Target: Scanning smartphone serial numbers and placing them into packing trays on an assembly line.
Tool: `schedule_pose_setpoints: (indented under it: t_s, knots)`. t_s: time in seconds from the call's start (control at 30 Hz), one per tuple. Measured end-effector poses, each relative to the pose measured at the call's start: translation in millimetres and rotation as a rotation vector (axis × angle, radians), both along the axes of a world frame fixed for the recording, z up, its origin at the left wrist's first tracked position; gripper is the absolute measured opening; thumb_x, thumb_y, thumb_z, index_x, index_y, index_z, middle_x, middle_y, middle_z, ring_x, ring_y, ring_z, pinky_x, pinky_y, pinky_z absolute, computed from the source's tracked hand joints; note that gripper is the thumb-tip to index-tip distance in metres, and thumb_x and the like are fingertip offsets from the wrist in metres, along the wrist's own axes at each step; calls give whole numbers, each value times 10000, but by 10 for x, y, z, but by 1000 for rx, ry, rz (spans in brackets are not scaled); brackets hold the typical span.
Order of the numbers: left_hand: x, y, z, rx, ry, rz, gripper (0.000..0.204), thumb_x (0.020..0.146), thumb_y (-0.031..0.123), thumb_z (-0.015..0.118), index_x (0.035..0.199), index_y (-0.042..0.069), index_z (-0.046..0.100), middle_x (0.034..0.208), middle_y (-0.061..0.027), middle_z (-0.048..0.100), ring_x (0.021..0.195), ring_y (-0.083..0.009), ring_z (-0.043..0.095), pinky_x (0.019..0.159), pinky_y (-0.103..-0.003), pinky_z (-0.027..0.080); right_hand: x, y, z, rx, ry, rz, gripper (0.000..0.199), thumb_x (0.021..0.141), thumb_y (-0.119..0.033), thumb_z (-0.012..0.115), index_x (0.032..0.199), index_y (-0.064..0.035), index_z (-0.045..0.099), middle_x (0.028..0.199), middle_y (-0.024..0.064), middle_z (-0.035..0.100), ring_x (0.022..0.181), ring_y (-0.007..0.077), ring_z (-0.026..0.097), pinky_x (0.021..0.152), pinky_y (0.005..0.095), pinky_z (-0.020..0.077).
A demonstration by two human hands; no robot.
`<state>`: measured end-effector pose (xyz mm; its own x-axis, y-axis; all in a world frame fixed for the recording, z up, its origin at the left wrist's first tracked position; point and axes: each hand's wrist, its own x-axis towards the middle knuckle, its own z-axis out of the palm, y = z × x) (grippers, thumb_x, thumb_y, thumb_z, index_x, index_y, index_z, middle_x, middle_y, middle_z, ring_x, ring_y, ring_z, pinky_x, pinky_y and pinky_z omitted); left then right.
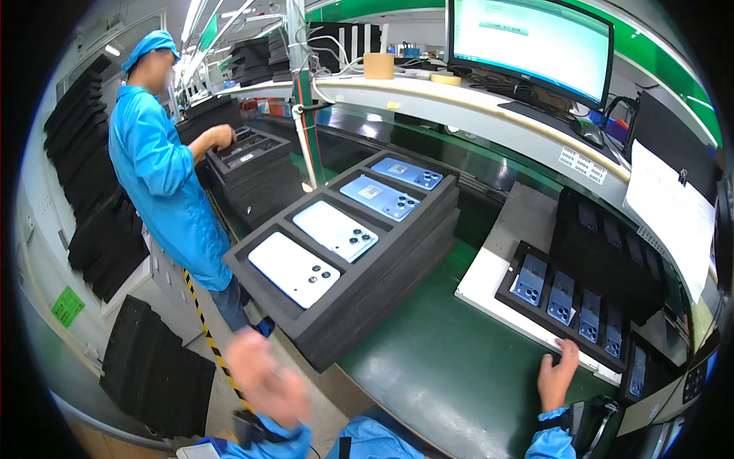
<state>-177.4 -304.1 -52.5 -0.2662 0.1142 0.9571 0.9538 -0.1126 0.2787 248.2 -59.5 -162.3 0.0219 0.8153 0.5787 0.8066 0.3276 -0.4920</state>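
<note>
**Blue rectangular phones lay near a bare right hand**

They sat slotted in a black foam tray on a white board. The right hand was upright just beside that board, fingers loosely bent, thumb apart, grasping nothing visible. The bare left hand, blurred, was raised near the corner of a black foam stack bearing four pale-to-blue phones; whether its fingers were clenched could not be told.

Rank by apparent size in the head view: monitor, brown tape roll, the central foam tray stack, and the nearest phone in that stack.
1. Foam tray stack
2. Monitor
3. Nearest phone
4. Brown tape roll
</note>
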Motion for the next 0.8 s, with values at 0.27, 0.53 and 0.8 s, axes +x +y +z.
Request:
schedule_pose_setpoints:
  t_s: [0.27, 0.53, 0.8]
  knots:
    - [-1796, 659, 7, -3, -949, -368, 452, 1044, 366, 469, 1342, 29, 510, 1297, -126, 562, 1203, -225, 531, 1042, -334, 393, -967, -597, 473, -233, 398, 403, 110, 824, -37, 668, 930, -29, 698, 980, 141, 687, 969, 313, 650, 890, 384, 505]
    - [-1864, 782, -19, 22, -949, -497, 392, 1053, 359, 410, 1031, 39, 635, 982, -60, 655, 908, -151, 616, 833, -297, 483, -1497, -727, 663, -654, 566, 775, 183, 894, -159, 703, 1040, -51, 723, 948, 94, 718, 891, 241, 691, 812, 348, 535]
    - [-48, 252, 54, -182, -625, -279, 302, 975, 300, 531, 1026, 3, 542, 972, -66, 504, 941, -166, 482, 880, -320, 414, -2340, -14, 1607, -1037, 1143, 876, 635, 962, -563, 573, 1316, -36, 590, 1289, 150, 627, 1197, 189, 568, 1029, 344, 461]
